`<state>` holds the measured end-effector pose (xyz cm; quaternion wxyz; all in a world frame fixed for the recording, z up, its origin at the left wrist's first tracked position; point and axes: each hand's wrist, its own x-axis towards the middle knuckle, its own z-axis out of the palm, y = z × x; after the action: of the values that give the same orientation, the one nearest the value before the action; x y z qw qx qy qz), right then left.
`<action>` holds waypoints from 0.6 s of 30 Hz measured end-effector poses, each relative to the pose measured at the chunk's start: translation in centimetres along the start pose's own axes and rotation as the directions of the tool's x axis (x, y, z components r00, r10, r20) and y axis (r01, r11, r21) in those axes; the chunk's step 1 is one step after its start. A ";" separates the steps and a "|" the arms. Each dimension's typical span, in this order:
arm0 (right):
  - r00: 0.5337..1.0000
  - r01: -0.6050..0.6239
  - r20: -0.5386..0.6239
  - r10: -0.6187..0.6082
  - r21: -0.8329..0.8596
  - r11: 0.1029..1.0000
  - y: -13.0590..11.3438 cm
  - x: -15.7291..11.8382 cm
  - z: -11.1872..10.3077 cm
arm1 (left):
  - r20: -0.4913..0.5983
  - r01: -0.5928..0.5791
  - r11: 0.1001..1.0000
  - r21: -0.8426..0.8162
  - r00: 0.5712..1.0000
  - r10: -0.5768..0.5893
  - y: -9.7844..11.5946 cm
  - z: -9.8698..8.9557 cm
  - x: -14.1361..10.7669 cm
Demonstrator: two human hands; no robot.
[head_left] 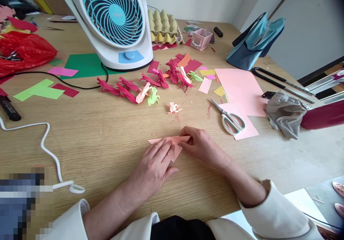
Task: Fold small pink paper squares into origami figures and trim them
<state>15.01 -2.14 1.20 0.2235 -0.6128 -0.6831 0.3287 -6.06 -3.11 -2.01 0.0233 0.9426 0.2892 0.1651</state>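
A pink sheet of paper point(176, 139), folded into a triangle, lies on the wooden table with its long edge away from me. My left hand point(156, 161) rests flat on its left part, fingers stretched out and thumb apart. At the right corner, my right hand point(200, 143) pinches the paper between thumb and fingers. A small pale pink folded paper figure point(173, 107) sits just beyond the triangle. Farther back is a loose row of red, pink and green folded figures point(131, 89). To the right, scissors point(228, 118) lie partly on pink paper sheets point(242, 89).
A white and blue fan point(118, 25) stands at the back beside egg cartons point(162, 25) and a pink basket point(201, 39). A blue bag point(255, 43) is at back right. On the left are a red plastic bag point(27, 52), a black marker point(9, 107) and a white cable point(51, 154).
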 end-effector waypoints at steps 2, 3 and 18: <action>1.000 -0.003 -0.003 0.003 0.007 1.000 0.0 -0.1 0.0 | -0.021 -0.008 1.000 0.005 1.000 0.008 -0.1 0.0 0.1; 1.000 -0.004 -0.005 0.004 0.009 1.000 0.0 -0.1 0.0 | -0.031 -0.012 1.000 0.007 0.999 0.012 -0.1 -0.1 0.1; 0.999 0.032 -0.017 -0.032 -0.018 0.999 -0.1 -0.2 0.1 | -0.048 0.028 0.999 0.029 0.998 -0.027 0.0 -0.5 0.7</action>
<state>14.91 -2.34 1.21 0.2294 -0.6065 -0.6937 0.3136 -5.70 -2.71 -1.34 0.0045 0.9346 0.3051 0.1827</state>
